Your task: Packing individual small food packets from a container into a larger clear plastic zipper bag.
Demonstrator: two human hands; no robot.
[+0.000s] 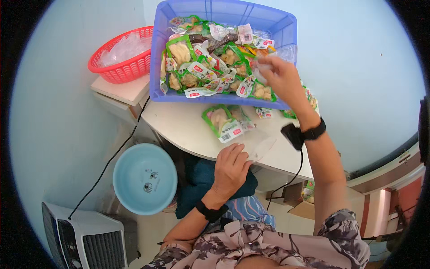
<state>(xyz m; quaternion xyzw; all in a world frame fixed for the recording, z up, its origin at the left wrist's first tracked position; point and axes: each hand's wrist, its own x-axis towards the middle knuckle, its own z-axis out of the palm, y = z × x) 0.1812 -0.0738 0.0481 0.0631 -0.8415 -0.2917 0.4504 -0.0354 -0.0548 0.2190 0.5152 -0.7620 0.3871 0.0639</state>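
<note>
My left hand [230, 170] is at the table's front edge, its fingers closed on the edge of a clear plastic bag [262, 145]. Just beyond those fingers lies a green-edged snack packet [219, 120] with pale food in it, and another packet partly behind it. Over the right side of a blue-purple plastic tub [224, 99], my right hand [283, 78] is raised with bent fingers, slightly blurred. Something whitish and see-through shows at its fingertips; what it is stays unclear. Many sealed snack packets [230, 56] fill the tub below.
A red basket [121, 74] with clear plastic bags stands left of the tub. More packets [310, 98] lie at its right. Below are a light-blue basin [145, 197], a grey-white appliance [87, 237] and a cardboard box [302, 208]. A black cable [109, 161] runs down the left.
</note>
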